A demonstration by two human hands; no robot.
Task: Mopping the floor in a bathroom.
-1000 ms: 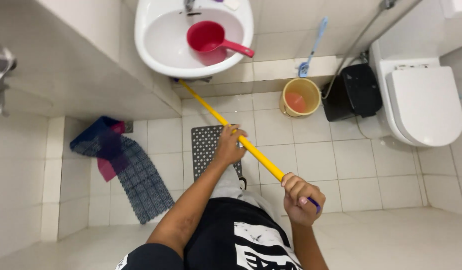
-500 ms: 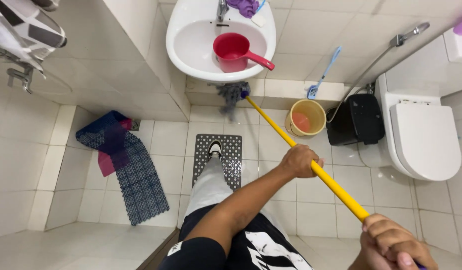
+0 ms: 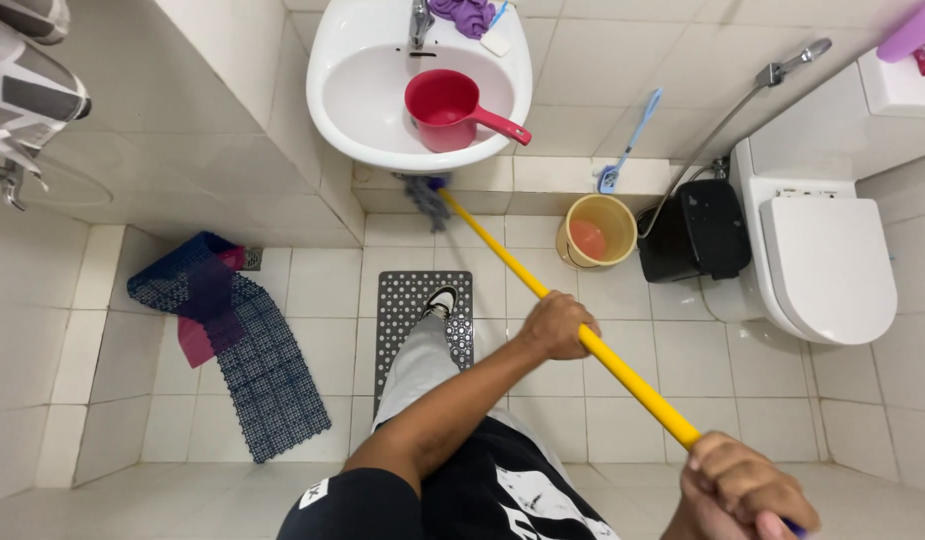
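Both hands are closed around the yellow mop handle [image 3: 582, 338]: the left hand [image 3: 554, 325] wraps it at mid-shaft, fingers curled tight, and the right hand [image 3: 747, 492] clenches the upper end at 5 o'clock in the view. The grey mop head [image 3: 422, 195] sits at 12 o'clock, touching the floor just under the white sink [image 3: 342, 120], against the base of the wall.

How much floor has been mopped is hard to judge: the white floor tiles [image 3: 322, 290] show no clear wet or dry boundary (only a slight sheen near the toilet [image 3: 827, 270] at 3 o'clock). The grey perforated mat [image 3: 402, 310] underfoot and the blue mat [image 3: 242, 360] at 9 o'clock lie in place, so the tiles beneath them look untouched.

A red dipper [image 3: 447, 108] rests in the sink; a yellow bucket [image 3: 594, 232] and black bin [image 3: 694, 232] stand by the wall.
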